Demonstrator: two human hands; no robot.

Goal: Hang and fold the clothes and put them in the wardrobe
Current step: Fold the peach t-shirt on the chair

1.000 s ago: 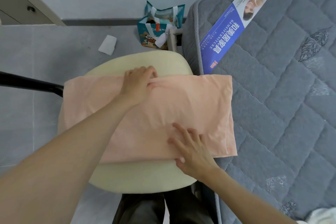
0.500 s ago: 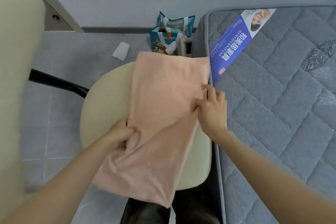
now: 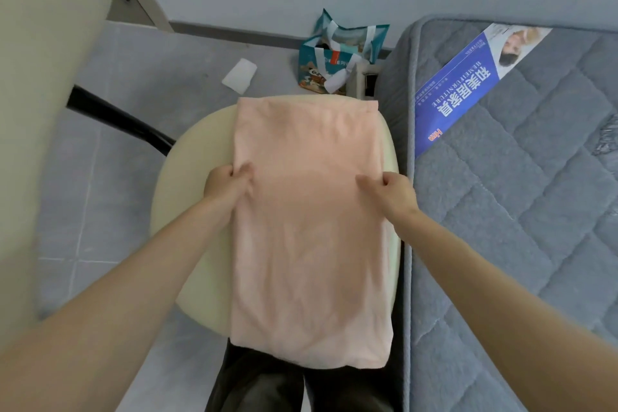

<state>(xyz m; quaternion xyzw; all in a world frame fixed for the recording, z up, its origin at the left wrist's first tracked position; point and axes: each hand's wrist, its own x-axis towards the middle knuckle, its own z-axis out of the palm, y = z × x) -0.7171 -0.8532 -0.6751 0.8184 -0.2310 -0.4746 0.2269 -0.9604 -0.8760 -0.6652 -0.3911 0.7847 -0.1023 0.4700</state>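
bedroom, bare mattress (image 3: pixel 521 211), tiled floor (image 3: pixel 140 104)

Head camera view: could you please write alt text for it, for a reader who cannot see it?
A person's left hand and right hand pinch the long edges of a folded peach-pink fabric garment lying lengthwise on a round cream padded chair seat. A grey quilted mattress lies to the right; a teal printed carrier bag stands on the floor beyond.
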